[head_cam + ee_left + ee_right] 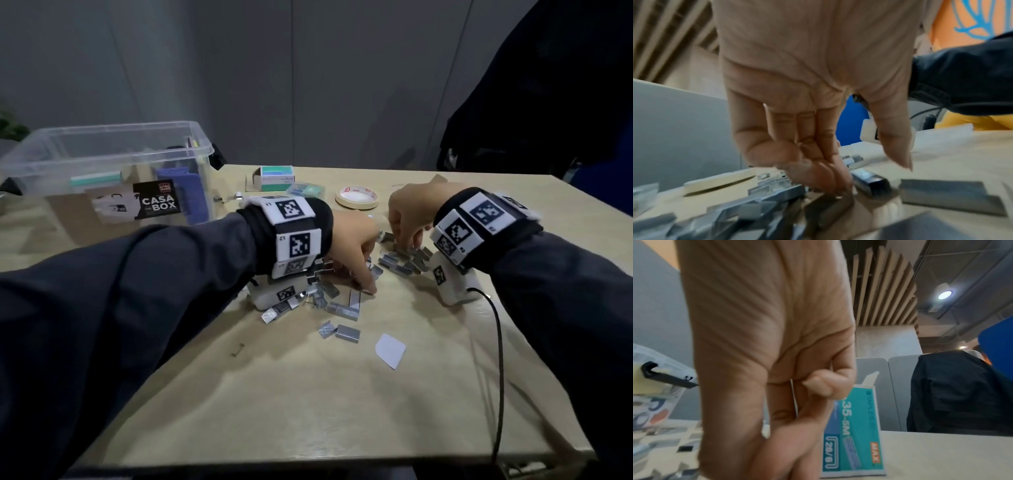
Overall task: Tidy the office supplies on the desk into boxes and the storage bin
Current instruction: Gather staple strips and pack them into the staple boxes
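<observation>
At the far left of the desk [308, 394] stands the clear storage bin [102, 161], its contents blurred behind the plastic wall, so only a purple shape and a pale green strip can be made out. Just right of it, at the back edge, the teal staple box [275, 178] lies on its long side, flap open toward the bin; a roll of tape [357, 198] lies flat beside it. The left hand [352, 246] reaches down into the scattered staple strips [342, 310], fingers [818, 162] together and bent onto the pile with the thumb apart; its tips appear to press on a strip, though blur hides whether anything is pinched. The strips lie at every angle, with no common direction. The right hand [409, 212] hangs over the pile's far side, fingers curled downward, and its fingertips are hidden in both views, so I cannot tell whether it holds anything. A white paper scrap [390, 350] lies nearer the front.
</observation>
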`<state>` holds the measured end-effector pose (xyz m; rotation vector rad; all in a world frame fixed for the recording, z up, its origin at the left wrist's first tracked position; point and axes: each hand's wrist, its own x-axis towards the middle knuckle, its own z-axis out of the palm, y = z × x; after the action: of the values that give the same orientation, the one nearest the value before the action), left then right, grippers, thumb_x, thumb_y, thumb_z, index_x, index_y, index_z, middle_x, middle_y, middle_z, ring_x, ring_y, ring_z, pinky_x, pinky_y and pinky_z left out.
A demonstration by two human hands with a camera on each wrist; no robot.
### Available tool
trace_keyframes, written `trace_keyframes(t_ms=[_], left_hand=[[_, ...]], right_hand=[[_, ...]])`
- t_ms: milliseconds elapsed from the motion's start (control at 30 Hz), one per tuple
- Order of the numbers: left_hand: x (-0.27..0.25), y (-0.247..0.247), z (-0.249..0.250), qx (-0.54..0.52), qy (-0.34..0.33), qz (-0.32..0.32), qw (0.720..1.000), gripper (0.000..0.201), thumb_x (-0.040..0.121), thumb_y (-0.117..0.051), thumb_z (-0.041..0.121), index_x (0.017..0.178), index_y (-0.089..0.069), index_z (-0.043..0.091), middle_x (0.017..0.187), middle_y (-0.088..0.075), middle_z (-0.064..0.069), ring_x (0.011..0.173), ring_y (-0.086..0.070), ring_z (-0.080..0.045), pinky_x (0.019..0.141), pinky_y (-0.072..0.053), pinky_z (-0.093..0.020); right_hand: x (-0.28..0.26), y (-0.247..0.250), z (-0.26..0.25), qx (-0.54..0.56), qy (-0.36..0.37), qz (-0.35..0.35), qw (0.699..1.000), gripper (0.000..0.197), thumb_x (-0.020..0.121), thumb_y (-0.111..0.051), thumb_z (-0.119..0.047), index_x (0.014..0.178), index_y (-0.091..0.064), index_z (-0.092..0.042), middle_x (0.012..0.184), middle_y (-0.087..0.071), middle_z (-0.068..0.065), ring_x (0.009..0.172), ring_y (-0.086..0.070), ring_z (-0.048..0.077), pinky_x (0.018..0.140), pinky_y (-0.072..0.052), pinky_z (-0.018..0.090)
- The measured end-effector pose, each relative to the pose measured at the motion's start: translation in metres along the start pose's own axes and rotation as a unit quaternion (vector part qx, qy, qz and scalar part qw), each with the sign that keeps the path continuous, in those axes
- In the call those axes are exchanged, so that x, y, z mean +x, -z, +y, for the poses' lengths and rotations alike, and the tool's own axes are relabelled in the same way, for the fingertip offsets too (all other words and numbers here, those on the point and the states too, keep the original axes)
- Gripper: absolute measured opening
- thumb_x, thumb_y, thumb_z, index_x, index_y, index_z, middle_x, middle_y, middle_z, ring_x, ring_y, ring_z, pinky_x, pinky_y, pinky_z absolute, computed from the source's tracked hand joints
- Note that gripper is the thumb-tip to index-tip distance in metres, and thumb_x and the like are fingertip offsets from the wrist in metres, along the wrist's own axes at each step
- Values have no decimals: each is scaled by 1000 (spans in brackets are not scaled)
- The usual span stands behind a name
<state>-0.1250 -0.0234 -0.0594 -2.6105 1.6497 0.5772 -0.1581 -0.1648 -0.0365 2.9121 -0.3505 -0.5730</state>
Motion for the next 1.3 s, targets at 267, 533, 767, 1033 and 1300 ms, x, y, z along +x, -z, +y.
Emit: trace_keyframes(t_ms=[267, 533, 767, 1033, 1300], left_hand=[[-6, -4, 11, 70, -24, 11, 997, 20, 76, -74, 19, 78, -71, -1, 67, -60, -5, 62, -50, -16, 55, -40, -23], [-32, 18, -16, -169, -8, 12, 985, 16, 84, -71, 8, 87, -67, -7, 73, -73, -10, 67, -71, -17, 58, -54, -21], [-71, 40, -54, -437, -2, 57, 897, 45, 85, -67, 10, 128, -58, 16, 98, -72, -21, 88, -72, -28, 72, -58, -25], [-90, 24, -86, -670, 0, 118, 733, 43, 81, -59, 4, 122, -63, 14, 107, -70, -19, 91, -72, -22, 67, -59, -20], [-78, 9, -89, -779, 0, 230, 583, 44, 82, -62, -1, 124, -55, -12, 112, -65, -29, 97, -70, -32, 74, -60, -26]], right_hand=[[1, -4, 11, 43, -18, -13, 999, 16, 80, -72, -23, 84, -76, -7, 69, -75, -7, 69, -65, 6, 63, -46, 20], [2, -4, 14, 123, -6, 2, 992, 21, 75, -81, -31, 85, -77, -13, 71, -75, -7, 72, -69, 5, 59, -42, 20], [-1, 11, 9, 166, 42, 59, 984, 4, 81, -76, -16, 79, -75, -13, 67, -74, -8, 59, -68, -2, 55, -48, 14], [-17, 30, -18, 513, 182, 248, 801, 11, 85, -73, -7, 95, -74, -2, 85, -76, 10, 81, -74, 17, 72, -57, 21], [-17, 29, -54, 558, 210, 287, 750, 16, 86, -73, -11, 100, -76, -5, 89, -77, 8, 87, -74, 17, 82, -59, 27]])
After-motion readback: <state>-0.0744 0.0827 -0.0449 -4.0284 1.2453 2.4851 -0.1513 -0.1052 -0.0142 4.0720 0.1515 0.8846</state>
